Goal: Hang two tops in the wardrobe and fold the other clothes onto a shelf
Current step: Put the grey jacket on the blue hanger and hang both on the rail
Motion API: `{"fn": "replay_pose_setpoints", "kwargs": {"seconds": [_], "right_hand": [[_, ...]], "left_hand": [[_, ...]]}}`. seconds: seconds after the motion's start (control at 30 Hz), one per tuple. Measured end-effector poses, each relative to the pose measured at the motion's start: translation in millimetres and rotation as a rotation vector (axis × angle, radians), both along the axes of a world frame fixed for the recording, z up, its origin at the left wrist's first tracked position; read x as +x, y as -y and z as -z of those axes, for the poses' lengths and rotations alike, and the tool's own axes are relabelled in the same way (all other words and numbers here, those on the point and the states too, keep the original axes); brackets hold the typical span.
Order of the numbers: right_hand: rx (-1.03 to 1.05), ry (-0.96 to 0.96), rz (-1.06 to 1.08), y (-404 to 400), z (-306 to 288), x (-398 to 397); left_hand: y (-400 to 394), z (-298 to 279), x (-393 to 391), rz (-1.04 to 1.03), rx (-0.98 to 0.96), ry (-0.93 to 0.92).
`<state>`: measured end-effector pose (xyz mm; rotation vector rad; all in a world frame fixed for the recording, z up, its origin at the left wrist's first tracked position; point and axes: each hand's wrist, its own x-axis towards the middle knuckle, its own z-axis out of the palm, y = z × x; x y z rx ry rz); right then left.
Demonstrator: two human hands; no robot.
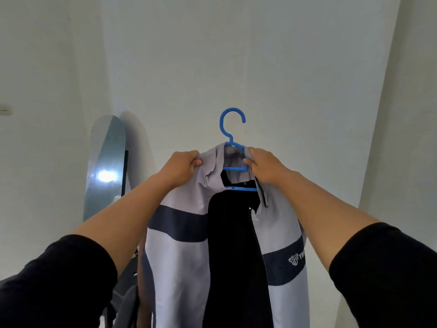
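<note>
White wall point(260, 55) behind; mirror point(105, 166) leaning far left. Left hand point(181, 168) grips the grey top point(182, 268) at its shoulder; right hand point(266, 165) clamps collar and blue hanger point(233, 129), held up centre.

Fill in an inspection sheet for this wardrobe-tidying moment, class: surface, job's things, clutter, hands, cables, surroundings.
Surface: nothing seen; no table or shelf in view.
Job's things: grey top with navy band draped on a blue hanger, held up in the air; dark lining or garment shows inside its open front.
Clutter: grey fabric at lower left, unclear what.
Hands: left hand grips the collar; right hand grips collar and hanger.
Cables: nothing seen.
Surroundings: white wall; mirror leaning at left.
</note>
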<state>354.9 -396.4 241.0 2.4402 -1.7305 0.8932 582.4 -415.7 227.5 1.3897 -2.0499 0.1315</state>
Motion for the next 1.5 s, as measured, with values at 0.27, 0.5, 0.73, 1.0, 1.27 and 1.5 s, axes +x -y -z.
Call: {"fn": "replay_pose_setpoints", "kwargs": {"seconds": [0.27,0.5,0.73,1.0,1.27,1.5], "right_hand": [[-0.024,0.064,-0.037,4,0,10],[-0.185,0.198,0.084,4,3,0],[-0.211,0.172,0.2,10,1,4],[-0.309,0.093,0.239,5,-2,16],[-0.511,0.157,0.086,0,-26,-13],[-0.442,0.116,0.086,5,-19,-28]], "left_hand": [[-9,1,-10,0.055,0.017,0.0],[-5,4,5,-0.078,-0.318,-0.236],[-16,27,-12,-0.106,-0.437,-0.117],[-23,40,-51,-0.027,-0.226,-0.195],[7,18,25,-0.001,-0.115,-0.32],[-5,9,46,0.28,0.607,-0.276]]}}
